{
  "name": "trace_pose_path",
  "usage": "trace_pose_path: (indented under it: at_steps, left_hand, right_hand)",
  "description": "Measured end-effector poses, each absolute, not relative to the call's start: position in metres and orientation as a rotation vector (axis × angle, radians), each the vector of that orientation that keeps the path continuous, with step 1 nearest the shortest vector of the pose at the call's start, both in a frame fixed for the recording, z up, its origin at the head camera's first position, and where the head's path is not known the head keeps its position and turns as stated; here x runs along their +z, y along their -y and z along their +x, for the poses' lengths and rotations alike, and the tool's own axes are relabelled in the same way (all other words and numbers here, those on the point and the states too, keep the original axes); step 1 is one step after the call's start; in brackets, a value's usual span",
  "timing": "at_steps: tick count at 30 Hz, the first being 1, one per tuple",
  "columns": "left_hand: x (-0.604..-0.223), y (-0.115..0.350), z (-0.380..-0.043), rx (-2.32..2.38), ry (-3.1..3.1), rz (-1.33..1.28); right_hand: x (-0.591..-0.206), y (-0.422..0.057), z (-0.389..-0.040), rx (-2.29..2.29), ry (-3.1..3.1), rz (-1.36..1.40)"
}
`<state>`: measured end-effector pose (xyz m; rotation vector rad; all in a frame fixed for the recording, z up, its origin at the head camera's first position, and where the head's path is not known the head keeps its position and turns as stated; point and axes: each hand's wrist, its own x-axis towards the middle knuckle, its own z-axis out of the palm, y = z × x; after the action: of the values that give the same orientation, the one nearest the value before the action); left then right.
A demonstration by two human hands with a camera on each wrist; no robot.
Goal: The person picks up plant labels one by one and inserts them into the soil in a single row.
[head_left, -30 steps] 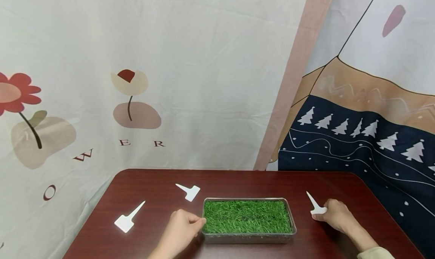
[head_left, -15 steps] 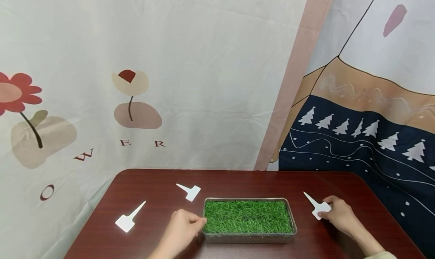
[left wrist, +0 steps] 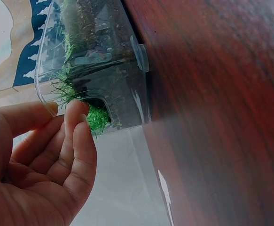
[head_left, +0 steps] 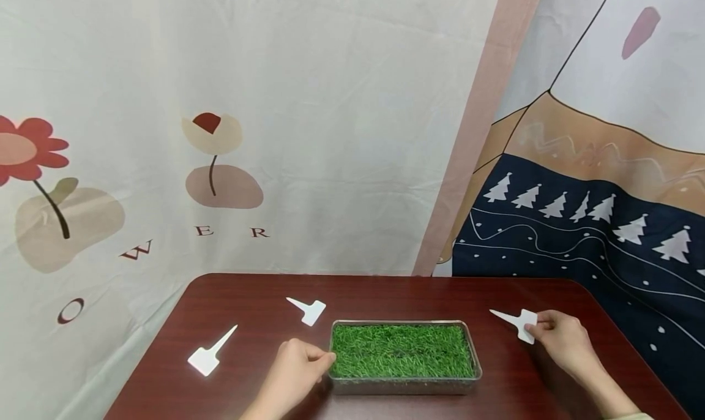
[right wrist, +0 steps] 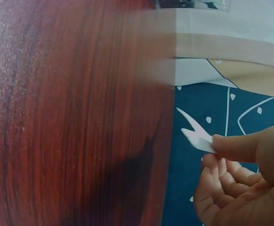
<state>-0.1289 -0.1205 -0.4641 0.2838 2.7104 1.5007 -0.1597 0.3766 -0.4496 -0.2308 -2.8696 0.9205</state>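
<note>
A clear plastic box (head_left: 404,387) filled with green artificial-looking grass (head_left: 402,350) stands on the table. At its left end my left hand (head_left: 294,371) pinches the rim between thumb and fingers; the left wrist view shows the box's transparent wall and the dark soil-like fill under the grass (left wrist: 98,120). To the right of the box, my right hand (head_left: 567,343) holds a white T-shaped plant label (head_left: 525,326) by its broad head. The label's pointed end aims left, and in the right wrist view the label (right wrist: 200,140) is raised off the table.
Two more white plant labels lie on the dark red wooden table (head_left: 248,297): one label (head_left: 204,362) at the left, another label (head_left: 313,313) behind the box's left corner. A printed curtain (head_left: 330,132) hangs just beyond the table's far edge.
My right hand has lifted the plant label off the table and its tip has swung to point left. The left hand and the box have stayed put.
</note>
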Motion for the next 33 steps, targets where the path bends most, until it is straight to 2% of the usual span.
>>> trace_pose_path:
  at_steps: [5,13,33]
  left_hand:
    - [-0.466,0.12,-0.129,1.505,-2.705,0.288]
    - [-0.466,0.12,-0.128,1.531,-2.688,0.284]
    - [-0.462,0.12,-0.128,1.528,-2.686,0.265]
  right_hand:
    - [-0.442,-0.378,-0.157,1.026,2.848,-0.35]
    - [-0.436,-0.374,-0.154,1.18,2.757,-0.372]
    - [-0.426,-0.358,-0.149,1.25,2.689,-0.259]
